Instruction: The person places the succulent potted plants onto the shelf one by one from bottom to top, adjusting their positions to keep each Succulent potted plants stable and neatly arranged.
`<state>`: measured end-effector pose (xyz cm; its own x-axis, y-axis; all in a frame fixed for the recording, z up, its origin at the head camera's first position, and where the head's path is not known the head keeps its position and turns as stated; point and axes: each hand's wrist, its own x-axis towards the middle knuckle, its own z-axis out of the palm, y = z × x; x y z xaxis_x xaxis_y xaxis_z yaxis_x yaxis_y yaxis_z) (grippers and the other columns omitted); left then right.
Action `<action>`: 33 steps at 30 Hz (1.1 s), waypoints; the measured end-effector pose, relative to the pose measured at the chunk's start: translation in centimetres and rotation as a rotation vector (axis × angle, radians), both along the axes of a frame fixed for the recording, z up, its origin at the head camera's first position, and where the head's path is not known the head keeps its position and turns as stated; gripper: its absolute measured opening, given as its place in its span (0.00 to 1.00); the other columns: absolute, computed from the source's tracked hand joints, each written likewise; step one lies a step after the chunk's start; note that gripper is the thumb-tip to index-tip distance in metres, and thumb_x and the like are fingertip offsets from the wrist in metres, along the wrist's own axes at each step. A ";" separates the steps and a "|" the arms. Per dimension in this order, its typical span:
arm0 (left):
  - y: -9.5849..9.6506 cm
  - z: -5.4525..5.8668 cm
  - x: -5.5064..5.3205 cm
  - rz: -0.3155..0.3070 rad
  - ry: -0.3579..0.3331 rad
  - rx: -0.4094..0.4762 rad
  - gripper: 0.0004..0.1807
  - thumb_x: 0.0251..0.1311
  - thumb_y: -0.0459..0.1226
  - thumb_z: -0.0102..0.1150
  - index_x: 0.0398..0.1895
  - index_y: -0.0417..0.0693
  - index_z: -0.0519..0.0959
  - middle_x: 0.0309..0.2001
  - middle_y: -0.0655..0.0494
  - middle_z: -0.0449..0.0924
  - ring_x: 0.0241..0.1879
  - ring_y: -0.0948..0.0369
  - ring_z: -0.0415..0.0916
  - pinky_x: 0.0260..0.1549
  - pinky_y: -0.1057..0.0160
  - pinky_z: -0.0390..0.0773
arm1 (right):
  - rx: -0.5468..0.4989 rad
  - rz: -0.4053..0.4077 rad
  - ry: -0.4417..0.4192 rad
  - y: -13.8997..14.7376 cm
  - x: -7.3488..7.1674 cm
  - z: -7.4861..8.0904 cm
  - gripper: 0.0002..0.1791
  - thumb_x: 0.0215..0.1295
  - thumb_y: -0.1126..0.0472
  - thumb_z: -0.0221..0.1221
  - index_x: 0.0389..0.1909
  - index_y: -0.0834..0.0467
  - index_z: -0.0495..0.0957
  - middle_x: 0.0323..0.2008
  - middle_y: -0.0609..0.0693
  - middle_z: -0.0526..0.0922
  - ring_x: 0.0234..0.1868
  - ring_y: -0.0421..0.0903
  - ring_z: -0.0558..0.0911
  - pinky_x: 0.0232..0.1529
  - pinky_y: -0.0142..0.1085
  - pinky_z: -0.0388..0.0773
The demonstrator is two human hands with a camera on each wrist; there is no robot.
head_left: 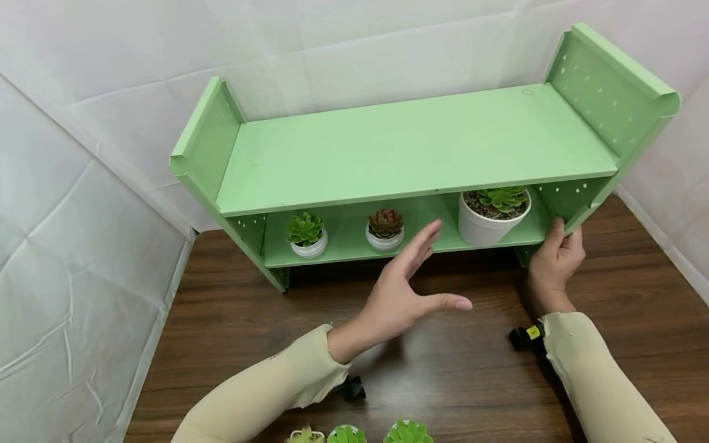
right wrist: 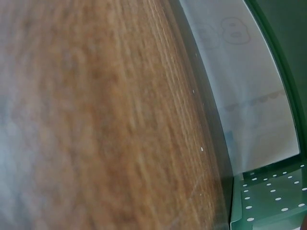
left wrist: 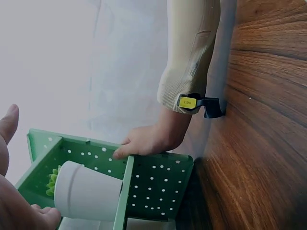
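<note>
A green two-tier shelf (head_left: 415,147) with dotted side panels stands on the table. My right hand (head_left: 556,261) grips the front edge of its right side panel, thumb on the inner face; the left wrist view shows this hand (left wrist: 151,139) too. My left hand (head_left: 396,295) is held in front of the lower tier, fingers extended and thumb spread wide, holding nothing. Nearest to it are a large white pot (head_left: 487,227) with a green succulent, at the lower tier's right end, and a small white pot with a reddish succulent (head_left: 385,224).
A small green succulent (head_left: 305,230) in a white pot sits at the lower tier's left. Several more succulents, one of them green (head_left: 408,432), show at the near edge of the view. White sheeting (head_left: 332,55) hangs behind the wooden table (head_left: 232,344).
</note>
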<state>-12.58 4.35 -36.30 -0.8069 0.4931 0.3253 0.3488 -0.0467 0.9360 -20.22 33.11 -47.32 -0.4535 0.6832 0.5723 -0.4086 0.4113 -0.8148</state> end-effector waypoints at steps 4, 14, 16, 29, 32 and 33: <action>-1.2 0.1 0.5 -0.088 0.034 0.049 0.58 0.44 0.24 0.76 0.77 0.53 0.53 0.74 0.63 0.54 0.72 0.61 0.54 0.67 0.61 0.58 | 0.005 0.000 -0.002 0.4 -0.2 -0.5 0.15 0.75 0.64 0.51 0.54 0.57 0.82 0.46 0.54 0.84 0.43 0.39 0.81 0.46 0.29 0.72; -5.5 1.0 1.6 -0.238 0.082 0.101 0.50 0.39 0.15 0.72 0.70 0.27 0.58 0.70 0.40 0.62 0.69 0.46 0.59 0.64 0.48 0.62 | 0.010 0.004 0.020 -2.0 1.4 2.5 0.14 0.74 0.65 0.51 0.52 0.61 0.82 0.45 0.58 0.84 0.41 0.39 0.80 0.45 0.28 0.71; -6.1 0.6 1.6 -0.245 0.093 0.103 0.49 0.38 0.15 0.73 0.69 0.26 0.60 0.68 0.38 0.63 0.68 0.46 0.61 0.64 0.47 0.63 | 0.008 0.008 0.024 -2.1 1.5 2.7 0.14 0.74 0.65 0.51 0.51 0.62 0.82 0.44 0.59 0.84 0.41 0.39 0.79 0.45 0.28 0.71; -13.0 -3.3 2.3 -0.241 0.120 0.152 0.42 0.48 0.32 0.76 0.66 0.28 0.66 0.66 0.35 0.65 0.65 0.41 0.63 0.62 0.45 0.64 | 0.008 0.028 0.033 -1.9 1.4 2.4 0.14 0.75 0.66 0.50 0.53 0.61 0.81 0.46 0.61 0.83 0.43 0.41 0.81 0.46 0.29 0.72; -15.0 -3.9 2.8 -0.222 0.126 0.140 0.41 0.51 0.39 0.75 0.64 0.28 0.68 0.64 0.33 0.67 0.63 0.43 0.66 0.62 0.47 0.65 | 0.004 0.027 0.034 -1.9 1.4 2.5 0.14 0.75 0.66 0.50 0.53 0.62 0.81 0.46 0.61 0.83 0.43 0.42 0.81 0.47 0.30 0.72; -15.6 -4.1 3.0 -0.221 0.135 0.132 0.41 0.50 0.39 0.75 0.64 0.27 0.68 0.63 0.33 0.68 0.62 0.43 0.67 0.61 0.47 0.66 | 0.001 0.024 0.033 -1.9 1.4 2.5 0.14 0.75 0.66 0.50 0.53 0.62 0.81 0.46 0.61 0.83 0.43 0.42 0.81 0.47 0.29 0.72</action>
